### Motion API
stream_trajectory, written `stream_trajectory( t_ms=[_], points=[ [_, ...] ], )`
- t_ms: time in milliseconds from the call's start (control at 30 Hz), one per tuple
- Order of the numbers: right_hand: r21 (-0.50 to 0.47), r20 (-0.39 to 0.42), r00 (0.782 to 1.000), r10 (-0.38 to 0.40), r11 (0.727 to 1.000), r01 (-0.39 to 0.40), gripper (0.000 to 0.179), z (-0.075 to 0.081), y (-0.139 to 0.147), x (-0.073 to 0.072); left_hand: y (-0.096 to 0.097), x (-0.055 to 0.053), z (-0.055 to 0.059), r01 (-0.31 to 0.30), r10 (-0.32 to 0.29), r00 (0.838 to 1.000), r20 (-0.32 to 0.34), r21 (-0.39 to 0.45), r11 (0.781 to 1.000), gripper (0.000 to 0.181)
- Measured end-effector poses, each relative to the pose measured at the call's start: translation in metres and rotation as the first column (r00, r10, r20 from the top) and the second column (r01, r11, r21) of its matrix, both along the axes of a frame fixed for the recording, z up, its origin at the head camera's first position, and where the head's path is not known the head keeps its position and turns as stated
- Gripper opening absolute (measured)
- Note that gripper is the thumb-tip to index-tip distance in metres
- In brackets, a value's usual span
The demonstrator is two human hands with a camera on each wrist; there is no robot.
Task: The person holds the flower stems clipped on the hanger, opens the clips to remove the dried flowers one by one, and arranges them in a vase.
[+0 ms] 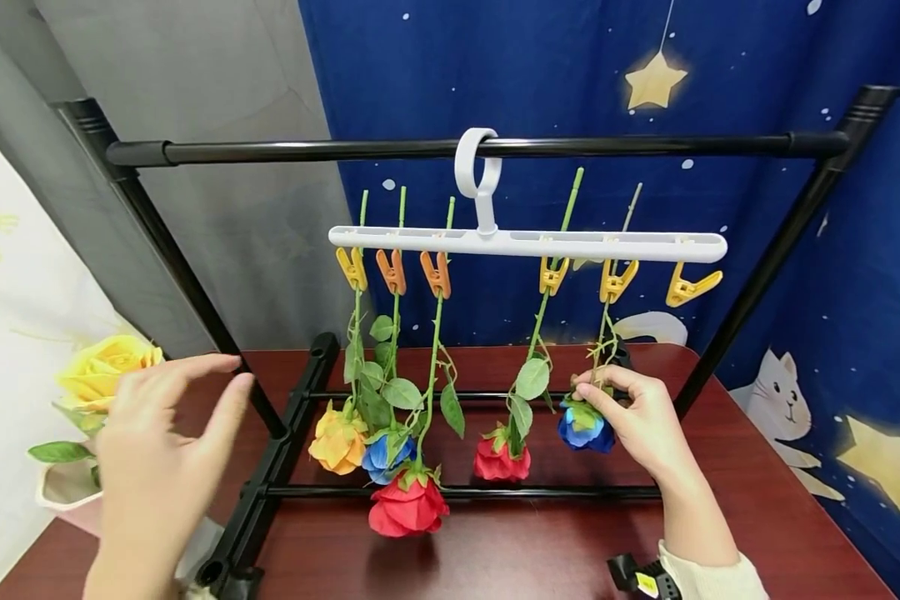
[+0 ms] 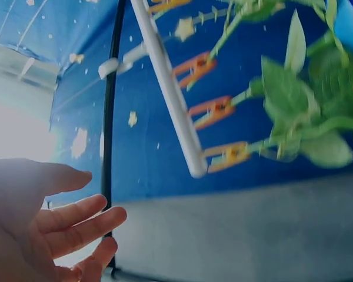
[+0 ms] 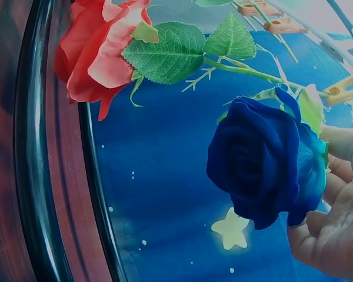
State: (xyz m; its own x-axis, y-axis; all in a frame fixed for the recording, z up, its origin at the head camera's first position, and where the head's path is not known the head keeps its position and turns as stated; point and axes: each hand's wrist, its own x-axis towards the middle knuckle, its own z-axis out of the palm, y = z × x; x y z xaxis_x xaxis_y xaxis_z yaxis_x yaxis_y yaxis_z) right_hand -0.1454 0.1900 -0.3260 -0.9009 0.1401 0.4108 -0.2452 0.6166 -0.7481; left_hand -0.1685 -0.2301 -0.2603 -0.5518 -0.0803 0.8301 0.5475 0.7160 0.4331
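In the head view my right hand (image 1: pixel 637 417) pinches a blue rose (image 1: pixel 585 427) at its stem, just above the upside-down bloom. That stem is clipped higher up in a yellow clip (image 1: pixel 617 282) on a white hanger (image 1: pixel 528 242). The right wrist view shows the dark blue petals (image 3: pixel 253 158) large, partly covering the fingers. My left hand (image 1: pixel 168 450) is raised at the left, holding nothing, its thumb and fingers apart. From the left wrist view, this hand (image 2: pixel 59 223) appears beside the rack's black bar, away from the clipped stems.
The hanger hooks over a black rack bar (image 1: pixel 285 152). Other roses hang head down: yellow (image 1: pixel 339 440), blue (image 1: pixel 387 457), red (image 1: pixel 408 504) and another red (image 1: pixel 501 455). An unused yellow clip (image 1: pixel 692 286) is at the right end. A potted yellow rose (image 1: pixel 108 371) stands left.
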Motion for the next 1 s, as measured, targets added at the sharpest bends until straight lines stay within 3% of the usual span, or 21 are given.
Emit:
stream_trajectory(
  t_ms=[100, 200, 500, 667, 1000],
  points=[
    [0.005, -0.007, 1.000, 0.010, 1.000, -0.010, 0.015, 0.000, 0.002, -0.002, 0.016, -0.002, -0.001, 0.094, -0.094, 0.996, -0.004, -0.041, 0.995, 0.023],
    [0.014, -0.017, 1.000, 0.023, 1.000, -0.023, 0.015, 0.000, 0.003, -0.004, 0.031, -0.001, 0.000, 0.152, -0.151, 0.988, 0.017, -0.078, 0.985, 0.024],
    [0.005, -0.034, 0.997, 0.072, 0.997, -0.072, 0.012, -0.003, 0.007, -0.007, 0.070, 0.003, -0.002, 0.266, -0.254, 0.961, 0.110, -0.121, 0.956, 0.025],
    [-0.004, -0.046, 0.994, 0.097, 0.995, -0.097, 0.010, -0.002, 0.008, -0.006, 0.091, 0.004, -0.002, 0.327, -0.310, 0.942, 0.124, -0.146, 0.934, 0.025],
    [0.005, -0.047, 0.990, 0.135, 0.991, -0.135, 0.008, 0.000, 0.009, -0.006, 0.136, 0.005, 0.004, 0.428, -0.397, 0.897, 0.195, -0.156, 0.890, 0.019]
  ],
)
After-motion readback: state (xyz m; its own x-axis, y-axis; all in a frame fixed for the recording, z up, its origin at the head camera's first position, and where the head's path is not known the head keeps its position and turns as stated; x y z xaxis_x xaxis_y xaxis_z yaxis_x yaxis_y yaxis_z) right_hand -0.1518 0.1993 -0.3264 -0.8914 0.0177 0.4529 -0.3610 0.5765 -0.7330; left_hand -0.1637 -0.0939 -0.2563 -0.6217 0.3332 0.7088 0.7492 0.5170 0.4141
